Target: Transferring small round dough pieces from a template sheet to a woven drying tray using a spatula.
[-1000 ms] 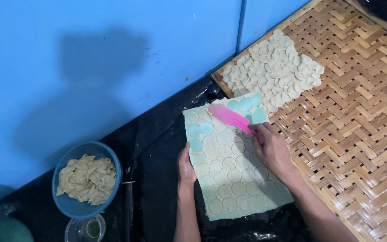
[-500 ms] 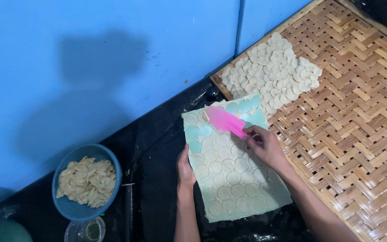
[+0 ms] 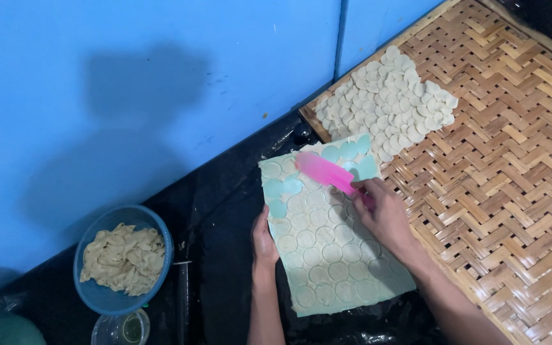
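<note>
My right hand (image 3: 384, 214) is closed around the handle of a pink plastic scraper (image 3: 328, 172), fingers wrapped tight, with the flat blade pointing away from my palm toward the blue wall (image 3: 129, 96). The blade lies low over the far end of a pale green board (image 3: 333, 255), which is covered with thin round dough discs (image 3: 327, 252) cut in close rows. Around the blade tip several circles show bare green board. I cannot tell whether the blade edge touches the board or rides just above it.

My left hand (image 3: 264, 239) lies flat on the near left edge of the same board, fingers together and pressing down, holding nothing. It sits well apart from the scraper, on the opposite side of the board from my right hand.

The board rests on black plastic sheeting (image 3: 218, 211). Just beyond the scraper, to the right of my grip, a woven bamboo tray (image 3: 512, 179) begins; its corner touches or overlaps the board's far edge. A patch of overlapping dough discs (image 3: 388, 102) lies spread on that tray, near the wall.

Far to the left of both hands, a blue bowl (image 3: 154, 230) holds a heap of crumpled dough trimmings (image 3: 122, 259). A small clear cup (image 3: 119, 329) stands just beside the bowl, toward me.
</note>
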